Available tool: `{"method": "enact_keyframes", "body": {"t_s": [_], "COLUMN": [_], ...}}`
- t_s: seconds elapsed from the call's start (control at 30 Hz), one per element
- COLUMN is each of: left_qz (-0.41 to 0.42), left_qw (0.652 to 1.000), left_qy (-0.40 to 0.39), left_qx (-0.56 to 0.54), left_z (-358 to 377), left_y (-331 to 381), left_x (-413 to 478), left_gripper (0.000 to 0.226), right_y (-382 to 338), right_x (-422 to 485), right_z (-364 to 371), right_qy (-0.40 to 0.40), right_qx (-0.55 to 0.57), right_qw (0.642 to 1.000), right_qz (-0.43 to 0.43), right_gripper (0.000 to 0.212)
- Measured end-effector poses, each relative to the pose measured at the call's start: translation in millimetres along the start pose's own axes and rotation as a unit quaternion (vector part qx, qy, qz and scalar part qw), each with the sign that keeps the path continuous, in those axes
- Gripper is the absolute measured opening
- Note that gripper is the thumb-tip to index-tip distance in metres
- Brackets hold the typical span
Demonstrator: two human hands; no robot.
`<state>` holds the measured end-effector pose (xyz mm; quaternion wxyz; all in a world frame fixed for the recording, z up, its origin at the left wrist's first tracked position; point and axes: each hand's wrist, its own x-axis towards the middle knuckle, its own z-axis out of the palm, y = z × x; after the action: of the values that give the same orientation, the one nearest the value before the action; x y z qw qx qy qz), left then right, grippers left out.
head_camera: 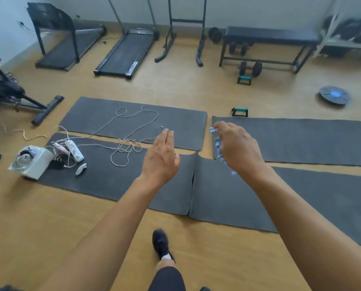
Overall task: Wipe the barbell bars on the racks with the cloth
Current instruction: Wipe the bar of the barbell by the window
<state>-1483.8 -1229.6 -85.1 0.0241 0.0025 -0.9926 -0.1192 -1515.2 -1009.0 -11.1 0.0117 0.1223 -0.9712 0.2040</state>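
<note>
Both arms are stretched out in front, above a wooden floor (pixel 49 217) laid with dark mats (pixel 116 181). The right hand (pixel 237 147) has its fingers curled round the cloth (pixel 219 148), a blue-and-white rag bunched in the grip, with a tail of it hanging down below the wrist. The left hand (pixel 160 156) is empty, fingers straight and close together, palm turned inward, held just left of the right hand and apart from it.

Below the arms, one foot in a dark shoe (pixel 160 244) is planted on the bare floor short of the mats. On the left mats a long white cord (pixel 131 131) lies in loose loops, running to a power strip (pixel 74 150) and a small white box (pixel 33 161) at the mat's corner.

Along the far wall, two treadmills (pixel 125 53) sit side by side, then a dark upright rack (pixel 186 28) with two posts, then a black bench (pixel 270 36) with dumbbells (pixel 250 69) under and in front of it. Two green-handled push-up grips (pixel 240 111) sit on the floor between bench and mats, a round balance disc (pixel 334 95) farther right. An exercise bike (pixel 5 89) is at the left edge. Whether the rack carries a bar cannot be told; its top is cut off.
</note>
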Motion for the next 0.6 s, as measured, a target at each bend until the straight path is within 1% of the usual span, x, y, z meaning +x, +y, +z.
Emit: {"method": "enact_keyframes", "body": {"t_s": [0.1, 0.23, 0.33, 0.47, 0.6], "left_qz": [0.001, 0.004, 0.043, 0.083, 0.122], "left_qw": [1.000, 1.000, 0.998, 0.997, 0.992], "left_qy": [0.000, 0.000, -0.008, -0.002, 0.028], "left_qx": [-0.011, -0.029, -0.034, -0.010, 0.001], "left_z": [4.7, 13.4, 4.4, -38.1, -74.3], "left_y": [-27.1, -78.3, -122.1, -173.5, -179.0], "left_x": [77.4, 199.8, 308.7, 470.5, 614.7], "left_gripper": [0.074, 0.074, 0.078, 0.084, 0.087], "right_y": [-6.3, -22.9, -30.9, -48.2, -56.8], "right_x": [86.1, 219.9, 326.4, 474.1, 614.9], "right_z": [18.3, 49.2, 63.6, 50.1, 21.6], "right_qy": [-0.003, 0.004, 0.013, 0.035, 0.089], "right_qx": [-0.024, -0.018, -0.022, -0.030, -0.060], "right_qw": [1.000, 1.000, 1.000, 0.999, 0.994], "right_qz": [-0.007, -0.007, 0.010, 0.005, 0.000], "right_gripper": [0.038, 0.034, 0.030, 0.028, 0.029]}}
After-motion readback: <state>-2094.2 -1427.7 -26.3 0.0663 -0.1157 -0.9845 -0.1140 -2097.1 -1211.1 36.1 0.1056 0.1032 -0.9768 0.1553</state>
